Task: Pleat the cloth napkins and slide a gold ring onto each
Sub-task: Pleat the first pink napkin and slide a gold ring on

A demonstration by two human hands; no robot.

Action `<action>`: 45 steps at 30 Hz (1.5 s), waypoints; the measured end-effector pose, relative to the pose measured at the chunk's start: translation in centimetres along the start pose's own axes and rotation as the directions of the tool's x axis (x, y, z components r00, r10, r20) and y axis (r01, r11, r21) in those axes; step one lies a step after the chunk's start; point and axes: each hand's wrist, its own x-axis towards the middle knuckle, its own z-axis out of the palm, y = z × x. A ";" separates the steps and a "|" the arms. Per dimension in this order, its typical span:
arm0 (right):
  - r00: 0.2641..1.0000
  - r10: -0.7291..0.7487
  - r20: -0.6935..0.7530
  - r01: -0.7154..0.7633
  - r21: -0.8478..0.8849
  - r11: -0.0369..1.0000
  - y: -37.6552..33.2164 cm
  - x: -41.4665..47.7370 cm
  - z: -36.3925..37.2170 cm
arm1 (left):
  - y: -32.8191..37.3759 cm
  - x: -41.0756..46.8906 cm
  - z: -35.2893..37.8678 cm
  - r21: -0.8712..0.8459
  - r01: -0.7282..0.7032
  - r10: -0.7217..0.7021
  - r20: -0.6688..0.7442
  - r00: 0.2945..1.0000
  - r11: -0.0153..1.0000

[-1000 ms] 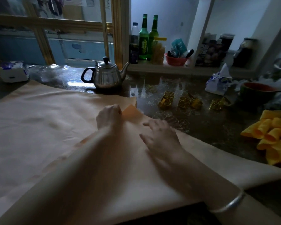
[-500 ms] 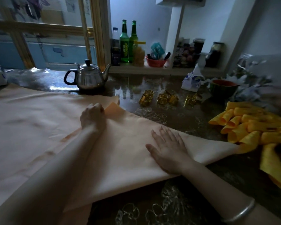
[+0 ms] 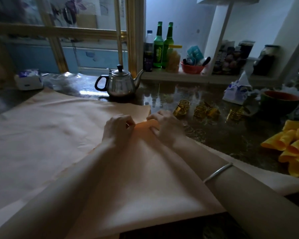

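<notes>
Two hands work the far corner of the napkin (image 3: 145, 178): left hand (image 3: 117, 130) pinches the fold, right hand (image 3: 164, 128) curls fingers onto it. Gold rings (image 3: 199, 111) lie just right. Advice: equal-width pleats, crease each flat.

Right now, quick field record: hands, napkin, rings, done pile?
left hand: pinches the folded far corner of the napkin
right hand: pinches the same corner from the other side
napkin state: peach, spread on the table, no ring on it
gold rings: loose on the table, right of both hands
yellow napkins: rolled, piled at right edge
teapot: beyond the napkin
</notes>
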 end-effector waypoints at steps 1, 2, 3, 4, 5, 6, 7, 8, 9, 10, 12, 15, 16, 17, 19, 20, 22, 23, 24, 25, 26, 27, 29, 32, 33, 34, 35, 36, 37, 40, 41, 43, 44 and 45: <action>1.000 -0.018 0.002 0.018 -0.017 1.000 -0.2 0.6 0.5 | -0.3 0.1 0.0 -0.004 -0.001 0.001 0.008 1.000 1.000; 0.999 -0.041 -0.006 0.041 -0.041 0.998 -0.2 0.9 0.9 | -0.3 0.2 0.0 -0.018 0.003 -0.003 0.015 1.000 1.000; 0.997 -0.077 -0.022 0.075 -0.071 0.995 -0.3 1.3 1.2 | -0.5 0.3 -0.1 -0.032 0.009 -0.009 0.019 1.000 0.999; 0.993 -0.112 -0.041 0.107 -0.106 0.989 -0.3 1.7 1.5 | -0.7 0.4 -0.1 -0.044 0.012 -0.011 0.021 1.000 0.999; 0.989 -0.143 -0.047 0.136 -0.125 0.983 -0.1 1.8 1.7 | -0.7 0.5 -0.1 -0.053 0.011 -0.009 0.022 1.000 0.999; 0.986 -0.163 -0.043 0.156 -0.125 0.980 -0.1 2.1 1.9 | -0.9 0.7 0.0 -0.060 0.011 -0.010 0.022 1.000 0.998; 0.984 -0.173 -0.034 0.168 -0.113 0.979 0.0 1.9 1.9 | -0.8 0.7 0.1 -0.068 0.009 -0.007 0.026 1.000 0.998; 0.984 -0.178 -0.015 0.176 -0.101 0.979 0.2 2.0 2.1 | -0.8 0.7 0.2 -0.072 0.012 -0.010 0.036 0.999 0.997; 0.985 -0.174 0.009 0.174 -0.096 0.980 0.4 2.0 2.2 | -0.8 0.8 0.2 -0.074 0.016 -0.013 0.048 0.999 0.997; 0.986 -0.161 0.041 0.165 -0.099 0.981 0.5 2.1 2.4 | -0.7 0.8 0.2 -0.075 0.021 -0.016 0.063 0.998 0.997; 0.985 -0.157 0.066 0.161 -0.061 0.985 0.8 2.2 2.6 | -0.6 0.9 0.0 -0.081 0.026 -0.019 0.092 0.996 0.996; 0.982 -0.164 0.091 0.167 -0.027 0.986 1.3 2.4 2.5 | -0.2 1.1 -0.4 -0.112 0.042 -0.030 0.108 0.994 0.993; 0.980 -0.167 0.108 0.170 -0.024 0.985 1.3 2.5 2.4 | -0.1 1.2 -0.5 -0.111 0.045 -0.033 0.110 0.993 0.993; 0.979 -0.160 0.130 0.164 -0.018 0.986 1.5 2.8 2.3 | 0.0 1.5 -0.5 -0.102 0.050 -0.039 0.113 0.993 0.994; 0.977 -0.130 0.169 0.133 -0.008 0.991 1.4 3.4 1.9 | 0.3 2.0 -0.4 -0.064 0.074 -0.065 0.132 0.989 0.995; 0.978 -0.115 0.177 0.118 -0.007 0.993 1.4 3.8 1.9 | 0.3 2.2 -0.3 -0.039 0.087 -0.080 0.146 0.986 0.995; 0.977 -0.078 0.197 0.083 -0.018 0.996 1.3 4.4 2.0 | 0.5 2.5 -0.2 0.015 0.089 -0.090 0.182 0.979 0.996; 0.975 -0.060 0.215 0.068 -0.029 0.997 1.2 4.6 2.0 | 0.6 2.6 -0.1 0.038 0.085 -0.091 0.201 0.975 0.996; 0.971 -0.052 0.234 0.064 -0.043 0.997 1.2 4.9 2.0 | 0.7 2.7 -0.1 0.055 0.081 -0.091 0.212 0.973 0.995; 0.967 -0.055 0.250 0.073 -0.064 0.995 1.2 5.0 2.0 | 0.8 2.7 -0.1 0.067 0.078 -0.091 0.217 0.972 0.995; 0.964 -0.069 0.258 0.096 -0.093 0.991 1.2 5.2 1.9 | 0.9 2.7 -0.2 0.078 0.076 -0.091 0.212 0.973 0.994; 0.961 -0.087 0.261 0.123 -0.123 0.985 1.2 5.3 1.7 | 0.9 2.7 -0.2 0.089 0.070 -0.087 0.202 0.976 0.994; 0.957 -0.118 0.264 0.163 -0.157 0.974 1.3 5.4 1.3 | 1.1 2.4 -0.4 0.121 0.031 -0.052 0.175 0.983 0.992; 0.955 -0.168 0.246 0.212 -0.164 0.963 1.4 5.3 0.9 | 1.6 1.9 -0.6 0.147 -0.087 0.060 0.175 0.983 0.985; 0.951 -0.200 0.238 0.243 -0.169 0.955 1.4 5.1 0.8 | 1.7 1.7 -0.6 0.151 -0.127 0.098 0.184 0.978 0.980; 0.944 -0.238 0.229 0.282 -0.179 0.943 1.3 4.9 0.8 | 1.8 1.5 -0.6 0.165 -0.164 0.131 0.191 0.973 0.973; 0.935 -0.282 0.214 0.323 -0.193 0.926 1.3 4.7 1.0 | 1.9 1.3 -0.6 0.185 -0.201 0.164 0.197 0.967 0.962; 0.925 -0.328 0.190 0.364 -0.203 0.909 1.3 4.4 1.2 | 1.9 1.2 -0.7 0.202 -0.240 0.200 0.202 0.959 0.949; 0.913 -0.369 0.171 0.400 -0.209 0.892 1.5 4.2 1.4 | 1.9 1.0 -0.7 0.208 -0.278 0.236 0.205 0.950 0.938; 0.887 -0.432 0.162 0.457 -0.188 0.869 1.7 3.7 1.4 | 1.5 0.7 -1.4 0.173 -0.351 0.306 0.243 0.921 0.920; 0.881 -0.445 0.162 0.468 -0.163 0.868 1.8 3.6 1.3 | 1.3 0.6 -1.7 0.165 -0.363 0.310 0.275 0.910 0.917; 0.870 -0.446 0.209 0.477 -0.129 0.869 1.7 3.5 0.8 | 1.1 0.6 -2.1 0.169 -0.348 0.276 0.342 0.898 0.922; 0.868 -0.430 0.248 0.469 -0.125 0.875 1.6 3.6 0.5 | 1.1 0.6 -2.1 0.158 -0.316 0.242 0.363 0.900 0.936; 0.866 -0.414 0.281 0.458 -0.113 0.882 1.6 3.7 0.3 | 1.0 0.7 -2.0 0.131 -0.268 0.204 0.371 0.906 0.954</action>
